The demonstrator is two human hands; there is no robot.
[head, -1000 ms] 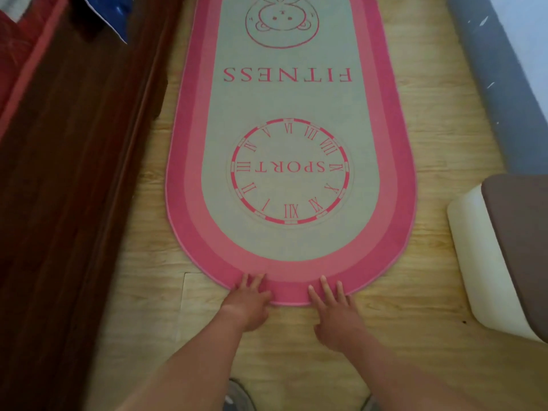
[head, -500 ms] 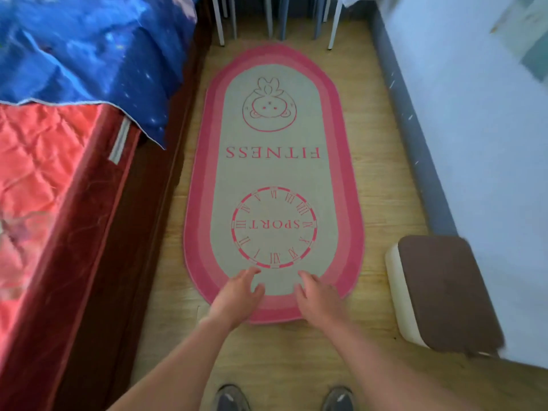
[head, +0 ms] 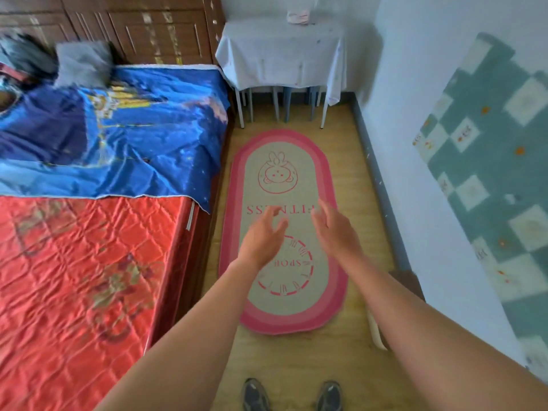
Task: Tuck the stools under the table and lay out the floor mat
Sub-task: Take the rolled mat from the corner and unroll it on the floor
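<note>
Two jobs, and both look close to settled. Several stool legs (head: 312, 102) stand under the cloth-draped table (head: 281, 48) at the far edge of the floor, so the tucking seems done. A brown-topped, pale-sided thing (head: 407, 281) by the right wall is mostly hidden behind the right forearm, and I cannot tell whether it is another stool.

The floor mat (head: 284, 304) lies flat on the strip of floor between the bed (head: 89, 262) and the wall, close to the bed's side and apart from the wall. Its long axis runs straight away from the person: rabbit-face end toward the table, just short of its legs, and clock end toward the shoes (head: 255, 396). The lettering is upside down to the wearer.

The left hand (head: 261, 235) and the right hand (head: 335, 229) hover above the mat, fingers loose and spread, holding nothing — by my judgement, little is left beyond a final check.
</note>
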